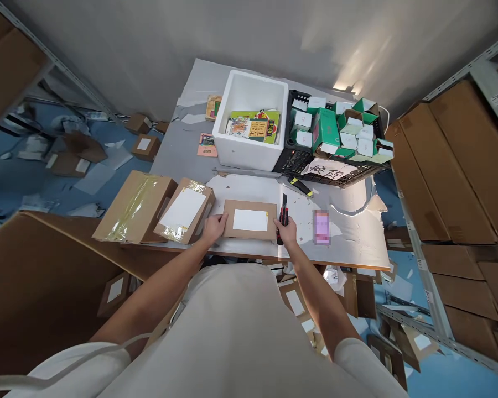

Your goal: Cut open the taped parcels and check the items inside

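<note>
The flat labelled carton [250, 219] was laid along the front edge of the tabletop [352, 243], apparently for easy reach. Its left end was gripped by the left hand [214, 227], likely for steadiness, while the box cutter [284, 213] was held in the right hand [288, 229] beside the opposite end, its blade pointed away from the body, presumably for safety.

Brown cardboard box [249, 205] with white label [250, 220]; red-and-black utility knife [284, 213]; white foam box [249, 153]; black plastic crate [299, 161]; green-and-white cartons [326, 130].
</note>
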The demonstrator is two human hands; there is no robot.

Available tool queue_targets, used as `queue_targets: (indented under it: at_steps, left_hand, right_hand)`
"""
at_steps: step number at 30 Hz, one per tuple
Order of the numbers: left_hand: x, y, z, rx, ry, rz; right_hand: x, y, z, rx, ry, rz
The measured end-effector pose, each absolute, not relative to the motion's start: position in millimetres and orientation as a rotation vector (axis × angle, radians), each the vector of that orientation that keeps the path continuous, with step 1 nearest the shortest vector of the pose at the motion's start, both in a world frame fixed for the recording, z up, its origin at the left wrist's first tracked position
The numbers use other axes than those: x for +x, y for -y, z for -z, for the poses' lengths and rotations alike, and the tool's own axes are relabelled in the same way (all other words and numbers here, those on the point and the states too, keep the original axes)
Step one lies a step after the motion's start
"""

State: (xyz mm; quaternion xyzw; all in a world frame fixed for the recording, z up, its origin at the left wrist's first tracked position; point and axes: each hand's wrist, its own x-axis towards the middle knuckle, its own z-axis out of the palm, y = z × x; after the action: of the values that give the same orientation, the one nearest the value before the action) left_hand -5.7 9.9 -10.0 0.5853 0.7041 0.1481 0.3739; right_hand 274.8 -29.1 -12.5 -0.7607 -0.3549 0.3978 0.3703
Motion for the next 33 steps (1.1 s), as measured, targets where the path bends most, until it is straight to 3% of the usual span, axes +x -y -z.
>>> queue_targets:
  at_steps: [15, 21, 28, 33]
  left_hand:
    - [-36.4, 40.9, 43.3, 1.418, -1.49, -0.449]
    - [-29.6, 37.3, 43.3, 1.355, -1.448, -0.489]
    - [-30.1, 26.7, 4.9, 1.528, -1.598, -0.51]
    - [-14.8, -3.2, -13.2, 1.693, -1.767, -0.315]
  right_hand:
    - [271.0, 89.8, 31.0, -1.693, 0.779, -1.401]
    - [265.6, 84.4, 32.9, -1.765, 0.797, -1.346]
    - [273.9, 62.6, -8.4, -1.76, 0.885, -1.206]
    - [279.2, 21.4, -24.0, -1.961, 1.112, -1.019]
